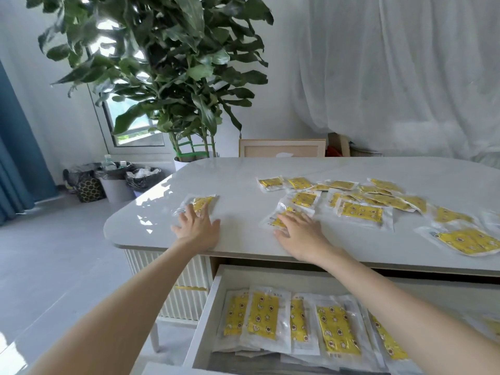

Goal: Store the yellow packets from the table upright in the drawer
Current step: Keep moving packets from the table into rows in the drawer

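Fingers straight, the left hand pins a packet at eleven o'clock and the right hand a second packet at one, likely to slide both toward the drawer.

A tall green broad-leaved potted plant is standing before a daylit window. Left of the plant a blue curtain is hanging; right of it sheer white drapes are glowing.
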### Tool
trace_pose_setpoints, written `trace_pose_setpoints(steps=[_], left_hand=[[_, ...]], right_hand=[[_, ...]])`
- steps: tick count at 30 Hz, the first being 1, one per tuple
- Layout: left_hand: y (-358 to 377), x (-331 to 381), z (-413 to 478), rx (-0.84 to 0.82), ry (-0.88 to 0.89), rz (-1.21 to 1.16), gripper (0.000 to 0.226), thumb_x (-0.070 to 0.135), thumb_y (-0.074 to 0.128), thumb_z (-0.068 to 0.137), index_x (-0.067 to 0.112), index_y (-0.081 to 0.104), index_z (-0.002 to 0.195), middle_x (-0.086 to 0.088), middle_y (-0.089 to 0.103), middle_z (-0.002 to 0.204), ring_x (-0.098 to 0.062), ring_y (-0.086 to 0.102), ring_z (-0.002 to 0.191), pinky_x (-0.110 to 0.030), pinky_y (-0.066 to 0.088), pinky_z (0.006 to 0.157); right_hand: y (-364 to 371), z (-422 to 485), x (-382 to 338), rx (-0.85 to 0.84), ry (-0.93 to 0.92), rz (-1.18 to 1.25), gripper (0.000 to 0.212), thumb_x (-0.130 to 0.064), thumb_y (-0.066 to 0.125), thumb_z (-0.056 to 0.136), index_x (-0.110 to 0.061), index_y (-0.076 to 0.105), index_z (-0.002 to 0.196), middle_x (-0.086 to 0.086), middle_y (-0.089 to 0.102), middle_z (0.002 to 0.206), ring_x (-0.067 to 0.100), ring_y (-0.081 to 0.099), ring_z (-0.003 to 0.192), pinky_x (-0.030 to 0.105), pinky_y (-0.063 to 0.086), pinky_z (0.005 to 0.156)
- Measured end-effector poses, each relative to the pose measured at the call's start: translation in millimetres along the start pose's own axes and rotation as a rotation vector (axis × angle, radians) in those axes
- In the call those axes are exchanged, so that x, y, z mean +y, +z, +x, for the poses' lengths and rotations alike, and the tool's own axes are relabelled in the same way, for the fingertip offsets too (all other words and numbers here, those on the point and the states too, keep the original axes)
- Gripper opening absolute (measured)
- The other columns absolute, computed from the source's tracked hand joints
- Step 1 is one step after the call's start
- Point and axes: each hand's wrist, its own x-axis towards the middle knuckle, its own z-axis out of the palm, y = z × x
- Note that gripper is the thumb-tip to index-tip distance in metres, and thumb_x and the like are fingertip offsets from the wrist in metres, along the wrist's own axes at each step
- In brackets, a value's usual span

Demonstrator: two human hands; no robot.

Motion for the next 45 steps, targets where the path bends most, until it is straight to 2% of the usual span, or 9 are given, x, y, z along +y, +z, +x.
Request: trace_pose_setpoints(steps=[5, 9, 14, 19, 21, 25, 30, 39, 45], left_hand=[[7.1, -5.4, 36.6, -0.01, -0.064, 0.017, 0.067, 0.061, 0.025, 0.092, 0.038, 0.0, 0.15, -0.003, -0.015, 0.16, -0.036, -0.007, 0.146, -0.064, 0.004, 0.113], [10.5, -5.7, 53.4, -0.041, -0.012, 0.04, 0.063, 0.065, 0.021, 0.09, 0.045, 0.009, 0.148, 0.0, 0.004, 0.161, -0.032, 0.0, 0.147, -0.065, -0.002, 0.111], [12.4, 3.7, 44.8, 0.082, 0.128, 0.0, 0.053, 0.065, 0.027, 0.088, 0.046, 0.039, 0.136, 0.001, 0.043, 0.134, -0.026, 0.033, 0.131, -0.062, 0.013, 0.11], [14.4, 45.7, 18.6, 0.056, 0.287, -0.23, 0.034, 0.042, 0.035, 0.095, 0.04, 0.061, 0.116, 0.004, 0.042, 0.102, -0.024, 0.04, 0.116, -0.042, 0.031, 0.101], [15.8, 63.5, 8.8, 0.032, 0.3, -0.292, 0.03, 0.029, 0.04, 0.092, 0.036, 0.063, 0.11, 0.004, 0.042, 0.099, -0.023, 0.042, 0.113, -0.04, 0.036, 0.098], [17.7, 89.3, -7.8, 0.001, 0.226, -0.337, 0.026, 0.022, 0.042, 0.089, 0.022, 0.059, 0.108, -0.007, 0.046, 0.112, -0.03, 0.037, 0.118, -0.033, 0.034, 0.097], [10.2, 91.0, -11.3, -0.167, 0.13, -0.365, 0.046, 0.047, 0.062, 0.081, 0.026, 0.053, 0.121, -0.01, 0.04, 0.13, -0.03, 0.032, 0.123, -0.031, 0.036, 0.094], [2.5, 76.1, -11.7, -0.256, 0.139, -0.318, 0.08, 0.06, 0.073, 0.067, 0.03, 0.042, 0.134, -0.01, 0.038, 0.137, -0.029, 0.041, 0.123, -0.038, 0.037, 0.106], [-1.1, 70.9, -22.7, -0.228, 0.133, -0.064, 0.094, 0.08, 0.055, 0.066, 0.032, 0.029, 0.142, -0.011, 0.039, 0.135, -0.031, 0.034, 0.125, -0.039, 0.037, 0.097]], right_hand=[[3.5, 8.0, -4.2, 0.122, -0.133, 0.119, 0.035, -0.052, 0.041, 0.094, -0.033, 0.056, 0.119, -0.013, 0.045, 0.139, 0.019, 0.029, 0.137, 0.039, 0.021, 0.112], [3.3, 14.7, -2.7, 0.282, -0.1, 0.409, 0.025, -0.044, 0.053, 0.092, -0.021, 0.064, 0.087, -0.011, 0.059, 0.099, 0.015, 0.048, 0.11, 0.029, 0.037, 0.089], [5.9, 16.1, 0.4, 0.284, 0.019, 0.128, 0.028, -0.041, 0.042, 0.097, -0.026, 0.059, 0.115, -0.007, 0.05, 0.129, 0.021, 0.039, 0.123, 0.032, 0.037, 0.093], [3.3, 18.9, 4.9, 0.29, 0.095, 0.225, 0.034, -0.035, 0.035, 0.1, -0.027, 0.064, 0.116, -0.006, 0.05, 0.134, 0.022, 0.037, 0.125, 0.033, 0.034, 0.096], [0.0, 17.9, 14.3, 0.347, 0.117, 0.281, 0.033, -0.031, 0.038, 0.099, -0.024, 0.066, 0.116, -0.004, 0.05, 0.133, 0.022, 0.036, 0.123, 0.033, 0.036, 0.095], [-11.6, 9.6, 57.9, 0.539, 0.203, -0.084, 0.034, -0.026, 0.047, 0.093, -0.02, 0.058, 0.124, 0.0, 0.046, 0.14, 0.025, 0.035, 0.129, 0.037, 0.038, 0.098], [-24.7, 3.7, 113.6, 0.28, 0.456, -0.093, 0.055, -0.046, 0.035, 0.096, -0.022, 0.035, 0.146, 0.003, 0.025, 0.157, 0.028, 0.014, 0.146, 0.052, 0.014, 0.115], [-28.0, -17.1, 92.4, 0.268, 0.401, -0.173, 0.056, -0.064, 0.025, 0.092, -0.027, 0.051, 0.124, 0.004, 0.042, 0.136, 0.03, 0.031, 0.128, 0.046, 0.03, 0.099], [-52.1, -29.7, 79.5, 0.047, 0.437, -0.041, 0.036, -0.058, 0.047, 0.086, -0.032, 0.048, 0.111, 0.008, 0.045, 0.132, 0.035, 0.026, 0.13, 0.044, 0.029, 0.098]])
